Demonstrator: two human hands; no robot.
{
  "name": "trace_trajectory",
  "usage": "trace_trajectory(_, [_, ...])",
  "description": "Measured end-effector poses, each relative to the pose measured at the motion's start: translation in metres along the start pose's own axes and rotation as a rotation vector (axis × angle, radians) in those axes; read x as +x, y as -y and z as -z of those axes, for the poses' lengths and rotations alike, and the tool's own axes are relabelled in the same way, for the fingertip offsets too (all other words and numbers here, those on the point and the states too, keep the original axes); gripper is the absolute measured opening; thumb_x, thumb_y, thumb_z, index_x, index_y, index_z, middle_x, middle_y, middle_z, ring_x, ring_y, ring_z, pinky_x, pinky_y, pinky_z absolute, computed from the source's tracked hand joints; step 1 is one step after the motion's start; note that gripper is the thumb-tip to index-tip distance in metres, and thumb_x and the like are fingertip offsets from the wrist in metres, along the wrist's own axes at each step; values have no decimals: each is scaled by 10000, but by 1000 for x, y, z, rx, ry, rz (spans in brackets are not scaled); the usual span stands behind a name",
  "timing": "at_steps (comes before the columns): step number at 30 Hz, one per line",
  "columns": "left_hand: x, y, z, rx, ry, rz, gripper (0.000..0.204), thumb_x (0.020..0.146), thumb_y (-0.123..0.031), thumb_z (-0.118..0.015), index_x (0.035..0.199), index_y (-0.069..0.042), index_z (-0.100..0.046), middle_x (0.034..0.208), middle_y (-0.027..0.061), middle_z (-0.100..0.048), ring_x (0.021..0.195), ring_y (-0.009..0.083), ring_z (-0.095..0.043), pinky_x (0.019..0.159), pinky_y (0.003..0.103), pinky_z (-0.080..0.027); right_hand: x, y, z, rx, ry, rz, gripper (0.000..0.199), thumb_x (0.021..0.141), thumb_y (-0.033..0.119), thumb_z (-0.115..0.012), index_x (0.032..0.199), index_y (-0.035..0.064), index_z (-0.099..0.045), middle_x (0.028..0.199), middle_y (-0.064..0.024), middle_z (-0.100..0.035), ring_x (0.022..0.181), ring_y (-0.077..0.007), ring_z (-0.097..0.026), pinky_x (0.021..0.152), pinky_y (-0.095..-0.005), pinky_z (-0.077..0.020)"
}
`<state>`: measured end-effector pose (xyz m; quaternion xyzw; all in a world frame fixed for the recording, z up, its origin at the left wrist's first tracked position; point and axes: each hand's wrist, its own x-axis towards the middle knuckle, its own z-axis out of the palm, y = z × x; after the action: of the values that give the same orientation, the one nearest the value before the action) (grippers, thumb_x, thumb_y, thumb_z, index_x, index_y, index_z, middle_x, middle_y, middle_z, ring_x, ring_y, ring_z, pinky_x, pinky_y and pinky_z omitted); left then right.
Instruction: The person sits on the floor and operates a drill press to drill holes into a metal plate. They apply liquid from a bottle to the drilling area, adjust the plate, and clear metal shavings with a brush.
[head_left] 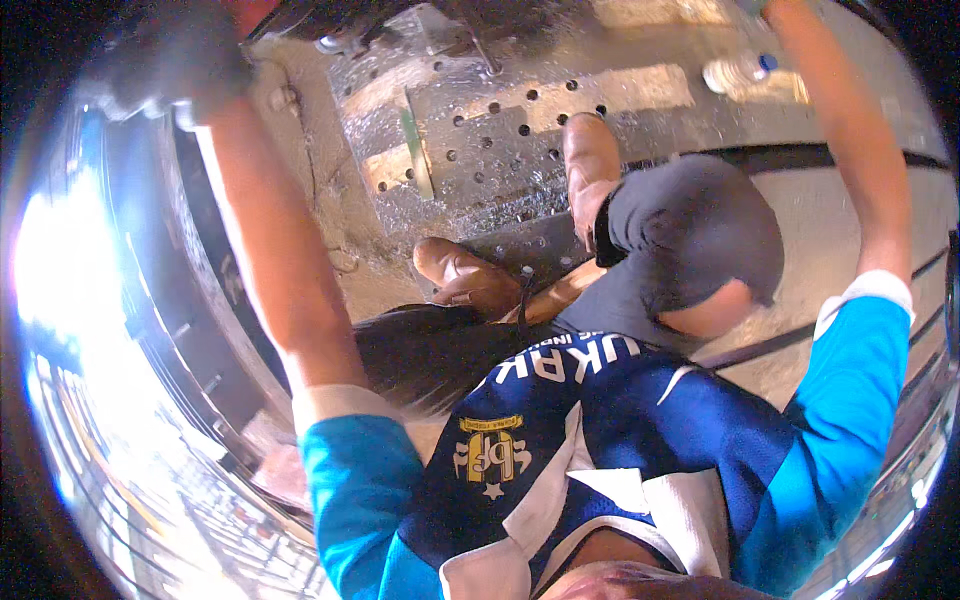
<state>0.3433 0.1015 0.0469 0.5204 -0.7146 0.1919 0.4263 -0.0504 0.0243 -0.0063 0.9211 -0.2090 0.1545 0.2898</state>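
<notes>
Head view: perforated plate, brown floor alongside

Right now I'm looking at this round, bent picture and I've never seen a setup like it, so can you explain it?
There is no machine: a fisheye camera on a person's head looks down, bending straight edges. The blue shirt and brown shoes are the wearer's. The left hand, in a dark glove, is blurred, so I can't tell what it holds; the right hand is nearly all beyond the top edge. A green strip lies on a metal plate with holes, and a blue-capped bottle lies farther right.
</notes>
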Motion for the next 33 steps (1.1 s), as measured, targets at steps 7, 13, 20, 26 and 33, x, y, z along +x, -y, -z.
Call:
trace_trajectory(7, [-21,-117,-72,-32,567,221,671,955,-286,-714,1492,13,-447,1320,257,-631,1228,375,-624,995,419,-533,6,43,-54,491,55,-263,327,965,192,-567,1263,109,-675,1244,-172,-700,1121,-378,-662,949,-452,-526])
trace_trajectory(13, [-22,-91,-52,-57,569,231,725,951,-314,-718,1522,3,-404,1356,267,-600,1257,365,-606,988,418,-540,-65,154,-205,758,140,-821,354,967,176,-556,1305,115,-642,1202,-201,-702,1057,-427,-664,914,-494,-531])
trace_trajectory(20, [14,57,70,209,208,104,703,954,-302,-713,1513,0,-413,1350,259,-602,1245,353,-609,979,412,-544,-38,176,-209,774,436,-636,269,979,214,-565,1213,131,-669,1127,-204,-713,1042,-425,-670,874,-534,-519])
trace_trajectory(26, [41,113,99,281,148,84,684,956,-292,-709,1505,-4,-422,1345,251,-603,1235,343,-611,970,407,-548,-33,159,-178,724,510,-666,285,957,239,-593,1211,146,-682,1084,-201,-724,1014,-427,-681,852,-539,-523])
trace_trajectory(33, [42,118,97,269,121,82,662,958,-279,-705,1496,-7,-431,1338,243,-605,1223,332,-613,961,401,-552,-69,142,-226,547,288,-549,300,927,226,-611,1207,146,-686,1110,-174,-729,1038,-394,-690,870,-522,-529])
